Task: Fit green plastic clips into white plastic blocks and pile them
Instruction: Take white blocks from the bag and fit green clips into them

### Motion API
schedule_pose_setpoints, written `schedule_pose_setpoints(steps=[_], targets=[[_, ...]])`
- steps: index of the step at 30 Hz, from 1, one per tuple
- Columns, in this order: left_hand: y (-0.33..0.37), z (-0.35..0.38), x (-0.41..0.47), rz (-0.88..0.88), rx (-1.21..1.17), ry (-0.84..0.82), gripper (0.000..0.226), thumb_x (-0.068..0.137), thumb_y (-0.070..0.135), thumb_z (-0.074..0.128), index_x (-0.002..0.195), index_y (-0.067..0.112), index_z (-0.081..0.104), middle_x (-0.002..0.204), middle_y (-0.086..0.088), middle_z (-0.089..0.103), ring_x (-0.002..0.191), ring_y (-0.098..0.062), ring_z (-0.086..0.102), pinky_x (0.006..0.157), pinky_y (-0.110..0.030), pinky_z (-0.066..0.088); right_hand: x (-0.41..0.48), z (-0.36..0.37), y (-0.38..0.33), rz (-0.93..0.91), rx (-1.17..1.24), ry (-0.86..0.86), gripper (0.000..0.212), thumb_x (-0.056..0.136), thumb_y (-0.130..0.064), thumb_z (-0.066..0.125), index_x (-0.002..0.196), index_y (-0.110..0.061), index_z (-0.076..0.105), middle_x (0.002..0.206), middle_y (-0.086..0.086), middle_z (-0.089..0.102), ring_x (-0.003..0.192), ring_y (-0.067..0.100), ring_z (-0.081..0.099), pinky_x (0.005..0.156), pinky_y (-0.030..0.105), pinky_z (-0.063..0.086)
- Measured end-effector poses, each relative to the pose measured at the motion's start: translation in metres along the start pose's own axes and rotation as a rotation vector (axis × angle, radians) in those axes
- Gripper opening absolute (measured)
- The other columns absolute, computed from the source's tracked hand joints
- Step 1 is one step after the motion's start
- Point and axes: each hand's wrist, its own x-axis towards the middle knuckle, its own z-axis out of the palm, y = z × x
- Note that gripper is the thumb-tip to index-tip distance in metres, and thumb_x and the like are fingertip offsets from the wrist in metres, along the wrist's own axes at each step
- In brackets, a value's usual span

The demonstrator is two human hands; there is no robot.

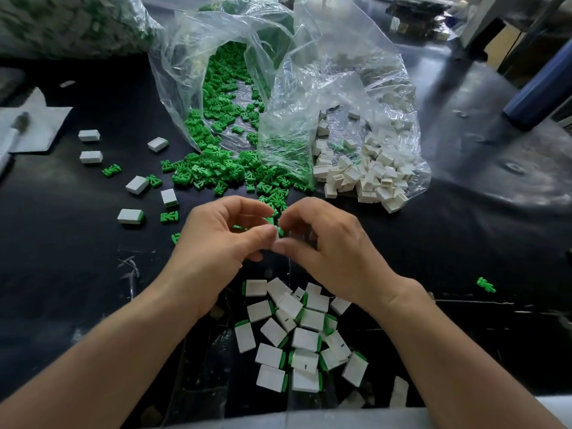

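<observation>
Well, toward my left a clear plastic bag [173, 66] lies on its side with its mouth facing me, and green clips [216, 168] spill out of it onto the black table [77, 258]. Pressed against its right side, a second clear bag [356, 57] holds white blocks [365, 178], heaped at its open edge.

My left hand [216, 239] hovers just in front of the spilled clips, fingers curled, thumb and forefinger pinching a small white piece [274, 233] with a sliver of green beside it. My right hand [322, 243] meets it from the other side, its thumb and forefinger nipping the same piece, the other fingers bent loosely. My fingertips hide most of the piece, so I cannot tell how far the clip is seated.

A few loose blocks [89, 135] lie scattered at the far left. They are boxy and matt, and some show green at one end. Below my wrists the finished pieces [297, 335] overlap in a loose pile, flat white rectangles edged with green. The bags are thin and crinkled and catch the light. Far right, a lone clip [486, 284] lies on the glossy table.
</observation>
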Motion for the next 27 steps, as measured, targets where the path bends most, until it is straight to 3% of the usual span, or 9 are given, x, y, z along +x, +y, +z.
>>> schedule_pose_setpoints(steps=[5, 9, 15, 20, 24, 27], targets=[[0.001, -0.003, 0.002, 0.013, -0.106, 0.084, 0.029, 0.071, -0.008, 0.07, 0.082, 0.019, 0.067, 0.086, -0.012, 0.069, 0.08, -0.025, 0.068, 0.071, -0.029, 0.058, 0.003, 0.003, 0.011, 0.162, -0.119, -0.029, 0.032, 0.089, -0.022, 0.059, 0.12, -0.014, 0.06, 0.111, 0.004, 0.058, 0.106, 0.019, 0.051, 0.09, 0.025, 0.036], [0.001, -0.003, 0.002, 0.026, -0.076, 0.107, 0.037, 0.068, -0.014, 0.069, 0.082, 0.02, 0.066, 0.087, -0.013, 0.069, 0.093, -0.035, 0.066, 0.084, -0.042, 0.054, 0.003, 0.009, 0.013, 0.173, -0.218, -0.15, 0.044, 0.093, -0.026, 0.053, 0.136, -0.026, 0.045, 0.115, 0.001, 0.046, 0.113, 0.018, 0.041, 0.092, 0.025, 0.03], [0.0, -0.003, 0.002, 0.022, -0.071, 0.092, 0.033, 0.068, -0.012, 0.07, 0.077, 0.02, 0.067, 0.074, -0.003, 0.071, 0.079, -0.021, 0.068, 0.077, -0.033, 0.056, 0.003, 0.009, 0.01, 0.18, -0.183, -0.091, 0.028, 0.086, -0.023, 0.062, 0.114, -0.018, 0.063, 0.106, 0.001, 0.053, 0.105, 0.018, 0.048, 0.088, 0.027, 0.035], [0.002, -0.002, 0.001, 0.02, -0.107, 0.067, 0.027, 0.068, -0.006, 0.072, 0.066, 0.02, 0.07, 0.079, -0.009, 0.072, 0.079, -0.021, 0.067, 0.074, -0.026, 0.056, 0.003, 0.005, 0.01, 0.193, -0.084, 0.023, 0.012, 0.079, -0.018, 0.071, 0.087, -0.013, 0.063, 0.082, -0.004, 0.054, 0.079, 0.016, 0.053, 0.075, 0.03, 0.043], [0.004, -0.001, -0.001, 0.01, -0.138, 0.025, 0.018, 0.066, 0.0, 0.071, 0.071, 0.017, 0.069, 0.078, -0.01, 0.071, 0.078, -0.022, 0.067, 0.073, -0.027, 0.058, 0.003, -0.002, 0.01, 0.27, 0.147, 0.141, 0.008, 0.078, -0.014, 0.071, 0.077, -0.017, 0.063, 0.067, -0.009, 0.058, 0.063, 0.009, 0.054, 0.064, 0.02, 0.044], [0.005, 0.0, -0.001, -0.006, -0.143, -0.004, 0.021, 0.073, -0.007, 0.066, 0.076, 0.014, 0.068, 0.07, -0.001, 0.069, 0.067, -0.015, 0.068, 0.059, -0.023, 0.057, 0.004, -0.006, 0.009, 0.301, 0.336, 0.188, 0.018, 0.082, -0.011, 0.067, 0.073, -0.025, 0.06, 0.07, -0.002, 0.063, 0.068, 0.017, 0.061, 0.069, 0.028, 0.051]])
